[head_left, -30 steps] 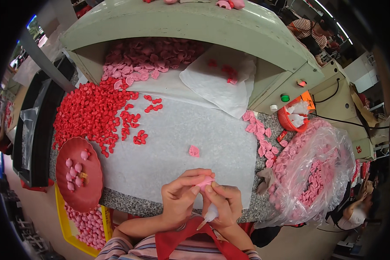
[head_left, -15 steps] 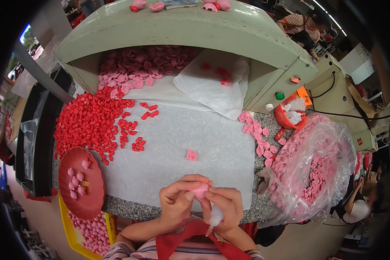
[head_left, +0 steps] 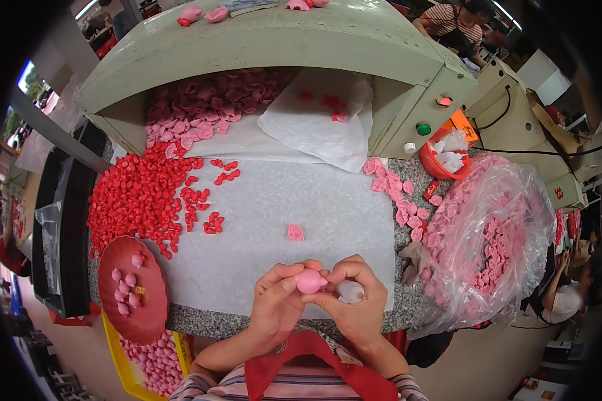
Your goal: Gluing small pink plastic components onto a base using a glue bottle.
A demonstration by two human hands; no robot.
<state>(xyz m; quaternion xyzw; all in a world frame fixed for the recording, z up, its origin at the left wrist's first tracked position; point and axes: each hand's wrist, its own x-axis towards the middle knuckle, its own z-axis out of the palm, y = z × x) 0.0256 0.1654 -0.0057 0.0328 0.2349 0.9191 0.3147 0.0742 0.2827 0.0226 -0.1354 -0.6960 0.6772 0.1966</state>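
Note:
A smooth pink rounded piece [head_left: 308,282] with a small pointed end is held between both hands over the near edge of the paper. My left hand [head_left: 276,297] pinches it from the left. The fingertips of my right hand [head_left: 362,304] are at its pointed right end. Tucked in that right hand is a small translucent white squeeze bottle [head_left: 350,291], partly covered by fingers. Just beyond, a single pink shell-like piece [head_left: 295,232] lies on the white paper sheet [head_left: 257,204].
Red small parts [head_left: 137,194] are heaped at left beside a red scalloped plate [head_left: 150,314] of pink pieces. A yellow crate [head_left: 119,354] stands below. Across the back is a greenish metal housing [head_left: 261,50]. At right are a red basket [head_left: 441,170] and a plastic bag [head_left: 525,220] of pink pieces.
The pink piece has turned so its pointed end faces right. The squeeze bottle has swung up from hanging below my right hand to lie beside its fingers. The view has shifted slightly.

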